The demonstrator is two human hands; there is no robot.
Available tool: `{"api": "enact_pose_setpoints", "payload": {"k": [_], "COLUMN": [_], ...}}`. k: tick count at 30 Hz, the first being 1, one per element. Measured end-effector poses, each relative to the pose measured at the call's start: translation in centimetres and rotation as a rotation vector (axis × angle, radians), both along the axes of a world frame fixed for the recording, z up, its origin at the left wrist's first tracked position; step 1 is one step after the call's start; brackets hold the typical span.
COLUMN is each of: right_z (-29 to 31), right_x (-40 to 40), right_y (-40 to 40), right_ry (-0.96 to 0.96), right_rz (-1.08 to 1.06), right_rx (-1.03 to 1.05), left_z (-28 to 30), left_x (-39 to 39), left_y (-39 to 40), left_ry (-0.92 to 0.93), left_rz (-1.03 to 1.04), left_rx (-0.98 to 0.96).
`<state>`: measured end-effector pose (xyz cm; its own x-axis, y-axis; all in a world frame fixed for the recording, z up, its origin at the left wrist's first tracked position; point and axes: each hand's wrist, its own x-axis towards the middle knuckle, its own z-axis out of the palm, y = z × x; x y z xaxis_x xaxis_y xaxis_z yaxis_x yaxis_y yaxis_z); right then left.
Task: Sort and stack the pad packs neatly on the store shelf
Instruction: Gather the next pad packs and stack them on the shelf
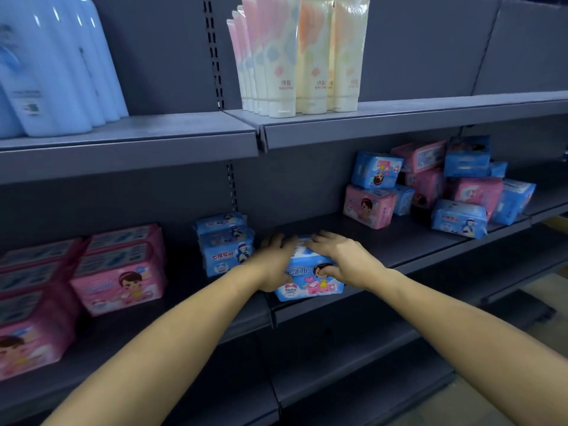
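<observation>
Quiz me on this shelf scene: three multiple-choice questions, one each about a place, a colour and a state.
1. Where does the jumbled heap of pink and blue pad packs lie?
A) right end of the middle shelf
B) top shelf
C) floor

2. What colour is the soft plastic pad pack under both hands?
A) green
B) blue
C) yellow

3. What is the left hand doing?
A) hanging idle
B) gripping that pack
C) holding a tube

Answers: 1 A, the heap sits far right below the tubes' shelf; 2 B, its wrapper is blue; 3 B, the hand clasps its side, opposite the right hand.

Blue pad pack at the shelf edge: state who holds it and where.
Both hands hold the blue pad pack: left hand on its left end, right hand over its top right, thumb on the front.
</observation>
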<state>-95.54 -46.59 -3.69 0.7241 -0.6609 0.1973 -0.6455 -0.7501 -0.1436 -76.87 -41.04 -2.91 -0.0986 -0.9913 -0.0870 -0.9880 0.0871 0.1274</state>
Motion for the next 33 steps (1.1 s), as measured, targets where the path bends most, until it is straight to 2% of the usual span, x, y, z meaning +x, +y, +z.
{"api": "enact_pose_setpoints", "payload": {"k": [14, 24, 33], "right_z": [0.7, -0.4, -0.9], "right_x": [4.4, 7.4, 13.0], "right_y": [4.2, 8.5, 13.5], "right_ry": [0.065, 0.012, -0.022], "right_rz": [0.162, 0.304, 0.420], "right_rx": [-0.016, 0.032, 0.043], "left_z": [0.4, 0.0, 0.0], "left_x": [3.5, 4.9, 9.3], "left_y": [7.2, 14.4, 21.1], "left_ry": [0.016, -0.026, -0.034], "left_rz": [0.159, 0.304, 0.426], "left_rx": [-0.002, 0.002, 0.029]}}
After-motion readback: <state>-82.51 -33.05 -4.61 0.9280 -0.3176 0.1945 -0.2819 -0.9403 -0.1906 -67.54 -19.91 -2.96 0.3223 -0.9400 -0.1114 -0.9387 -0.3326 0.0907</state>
